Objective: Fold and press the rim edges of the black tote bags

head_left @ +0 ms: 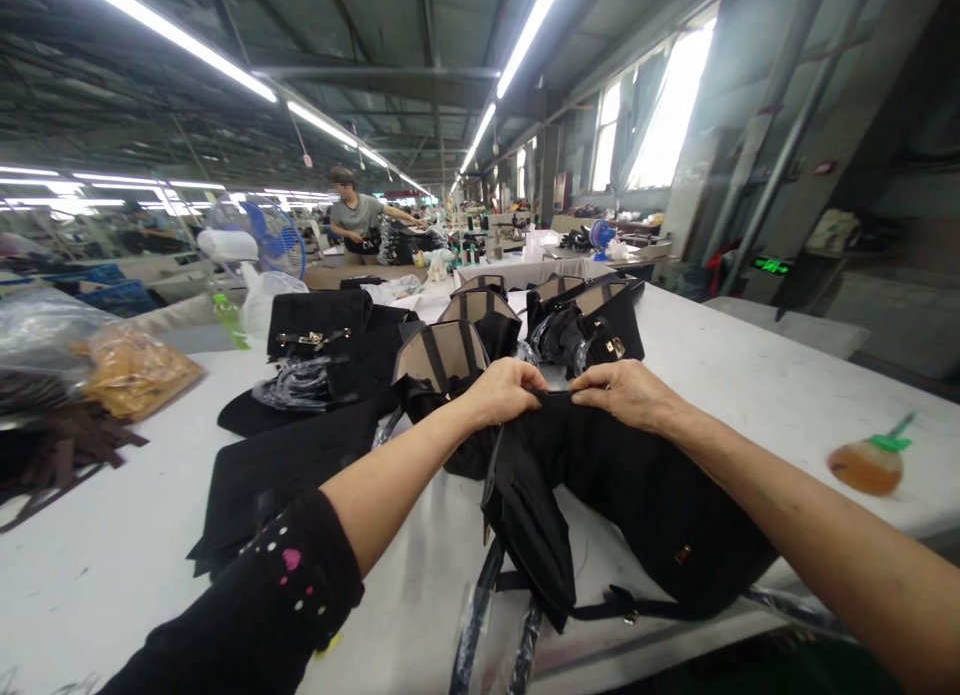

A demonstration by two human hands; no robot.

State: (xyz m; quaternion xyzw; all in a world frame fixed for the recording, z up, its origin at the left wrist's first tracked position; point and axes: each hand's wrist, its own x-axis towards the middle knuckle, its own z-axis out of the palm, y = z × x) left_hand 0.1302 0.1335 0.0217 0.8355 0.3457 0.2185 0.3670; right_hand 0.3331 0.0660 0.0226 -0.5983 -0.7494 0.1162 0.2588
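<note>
A black handbag [637, 505] lies on the white table [750, 375] in front of me, its straps hanging off the near edge. My left hand [504, 390] is closed in a pinch on the bag's far top edge. Just to its right, my right hand [628, 390] also grips that edge with its fingers folded over it. The two hands almost touch.
Several black bags with beige linings [442, 360] stand beyond my hands, and flat black pieces [285, 465] lie at the left. Plastic bags [127, 370] sit at the far left, an orange bottle with a green cap [870, 463] at the right. A person [356, 220] works at a far table.
</note>
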